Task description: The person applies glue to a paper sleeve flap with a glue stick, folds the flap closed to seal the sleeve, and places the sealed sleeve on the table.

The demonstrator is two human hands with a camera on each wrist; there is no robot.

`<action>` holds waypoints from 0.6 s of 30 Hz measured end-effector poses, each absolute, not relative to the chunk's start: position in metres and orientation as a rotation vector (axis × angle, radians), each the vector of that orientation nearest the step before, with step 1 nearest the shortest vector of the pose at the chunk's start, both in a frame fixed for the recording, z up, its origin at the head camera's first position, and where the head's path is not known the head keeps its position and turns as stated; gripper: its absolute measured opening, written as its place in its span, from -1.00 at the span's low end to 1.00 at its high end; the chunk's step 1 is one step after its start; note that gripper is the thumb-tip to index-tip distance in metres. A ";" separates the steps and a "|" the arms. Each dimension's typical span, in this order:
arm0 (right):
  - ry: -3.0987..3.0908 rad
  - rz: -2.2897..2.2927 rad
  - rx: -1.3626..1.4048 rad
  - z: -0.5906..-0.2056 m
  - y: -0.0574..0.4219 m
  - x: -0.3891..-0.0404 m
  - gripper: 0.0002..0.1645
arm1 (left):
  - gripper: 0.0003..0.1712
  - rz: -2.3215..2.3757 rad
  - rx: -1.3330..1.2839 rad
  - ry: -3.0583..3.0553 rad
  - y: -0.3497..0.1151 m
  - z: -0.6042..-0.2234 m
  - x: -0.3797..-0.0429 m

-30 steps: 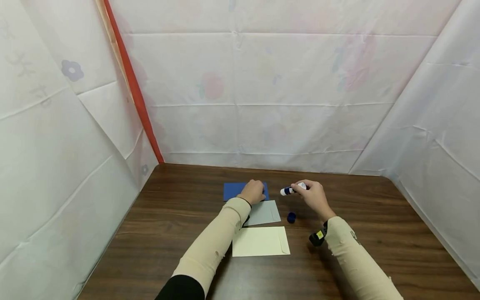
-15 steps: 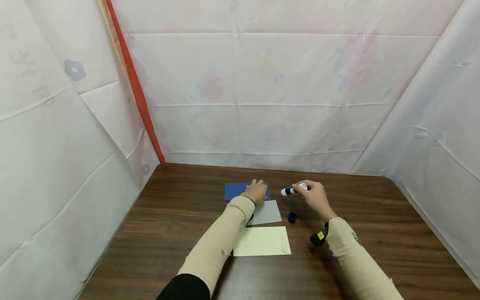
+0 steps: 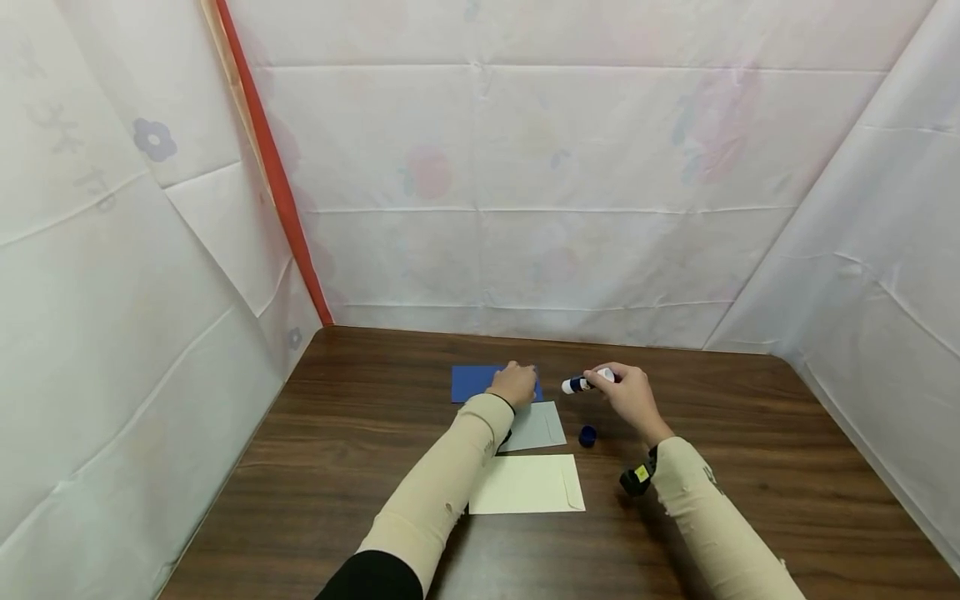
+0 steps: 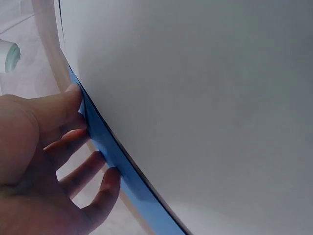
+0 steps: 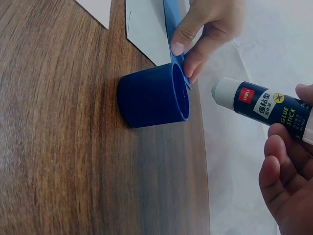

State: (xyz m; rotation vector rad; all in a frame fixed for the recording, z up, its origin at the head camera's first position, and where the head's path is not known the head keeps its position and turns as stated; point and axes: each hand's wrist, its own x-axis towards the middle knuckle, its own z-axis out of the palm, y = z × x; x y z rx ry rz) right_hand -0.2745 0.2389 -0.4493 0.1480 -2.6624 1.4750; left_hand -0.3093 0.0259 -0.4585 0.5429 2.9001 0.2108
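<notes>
My left hand (image 3: pixel 513 385) is at the right part of a blue envelope (image 3: pixel 472 383), the farthest of three laid out front to back. In the left wrist view, thumb and fingertips pinch along the edge of its blue paper (image 4: pixel 142 188). Off to the right, my right hand (image 3: pixel 632 396) holds an uncapped glue stick (image 5: pixel 264 105) between thumb and fingers, raised above the table. Its white end points left toward the blue envelope, apart from it. The blue glue cap (image 5: pixel 151 98) stands on the table, its hollow end up.
A pale grey envelope (image 3: pixel 536 427) lies just in front of the blue one, partly under my left wrist. Closest to me is a cream envelope (image 3: pixel 525 483). White sheeting (image 3: pixel 480 250) hangs behind the brown wooden table (image 3: pixel 315 467) and at both sides.
Over the last second my left hand shifts slightly right on the blue envelope, and its fingers lift and lower again. My right hand keeps the glue stick in nearly the same place.
</notes>
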 end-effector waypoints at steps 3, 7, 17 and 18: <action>-2.658 1.483 0.139 -0.449 0.239 -0.274 -0.53 | -0.75 0.262 0.527 2.943 0.027 -0.460 -0.309; -2.653 1.492 0.123 -0.447 0.239 -0.273 -0.54 | -0.86 0.296 0.522 2.989 0.029 -0.463 -0.313; -2.661 1.493 0.118 -0.450 0.240 -0.271 -0.53 | -0.95 0.342 0.592 3.047 0.029 -0.464 -0.314; -2.659 1.496 0.115 -0.450 0.240 -0.271 -0.53 | -0.95 0.353 0.600 3.033 0.029 -0.464 -0.314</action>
